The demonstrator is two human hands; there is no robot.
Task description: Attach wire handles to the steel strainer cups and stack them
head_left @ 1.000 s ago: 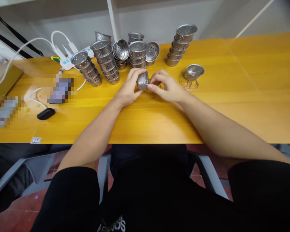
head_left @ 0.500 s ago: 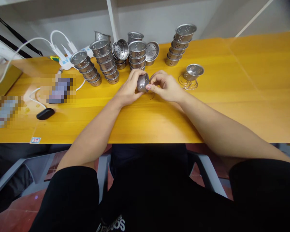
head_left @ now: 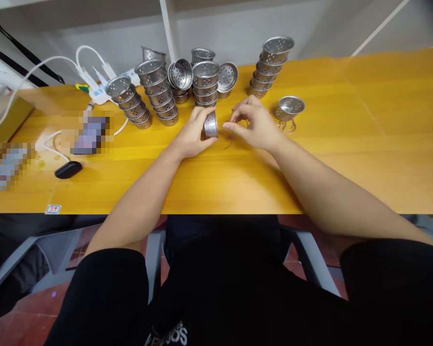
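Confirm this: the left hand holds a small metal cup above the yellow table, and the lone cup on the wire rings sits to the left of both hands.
Wrong side. The head view shows the lone cup on the wire rings to the right of both hands. The left hand does hold a small metal cup above the yellow table.

Silver perforated metal cups (head_left: 205, 80) dotted with small round holes stand in stacks on a glossy yellow-orange wooden table (head_left: 346, 125). A white power strip (head_left: 103, 91) and a black oval case (head_left: 68, 169) lie left.
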